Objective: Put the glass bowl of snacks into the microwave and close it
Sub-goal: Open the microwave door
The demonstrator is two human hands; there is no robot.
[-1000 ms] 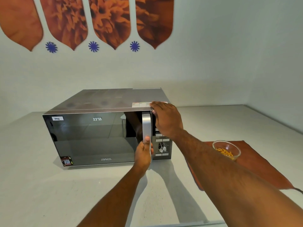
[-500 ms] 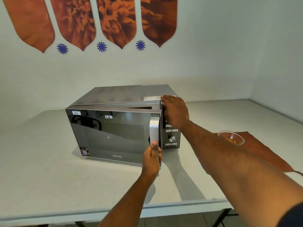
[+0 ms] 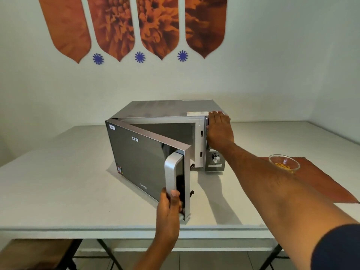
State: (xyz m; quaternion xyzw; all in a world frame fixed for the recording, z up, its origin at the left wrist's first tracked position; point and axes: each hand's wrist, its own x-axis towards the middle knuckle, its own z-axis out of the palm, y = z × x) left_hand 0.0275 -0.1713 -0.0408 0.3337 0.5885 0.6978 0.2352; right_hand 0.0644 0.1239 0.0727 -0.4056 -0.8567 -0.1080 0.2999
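Note:
A silver microwave (image 3: 165, 108) stands on the white table (image 3: 58, 182). Its dark mirrored door (image 3: 140, 158) is swung out toward me, about half open, and part of the dark inside shows. My left hand (image 3: 169, 206) grips the lower end of the silver door handle (image 3: 170, 170). Pressed flat against the microwave's top right front corner, above the control panel (image 3: 215, 158), is my right hand (image 3: 220, 131). The glass bowl (image 3: 284, 163) with a few yellow snacks sits to the right on a brown mat (image 3: 319, 180), partly behind my right forearm.
The table's front edge (image 3: 116, 229) runs just below the open door's corner. Black folding legs (image 3: 105, 254) and a tiled floor show underneath. A wall with orange flower panels (image 3: 136, 26) stands behind, and another wall closes the right side.
The door has swung from shut to about half open, pulled out by my left hand. My right hand has stayed on the microwave's top corner. The camera has backed away.

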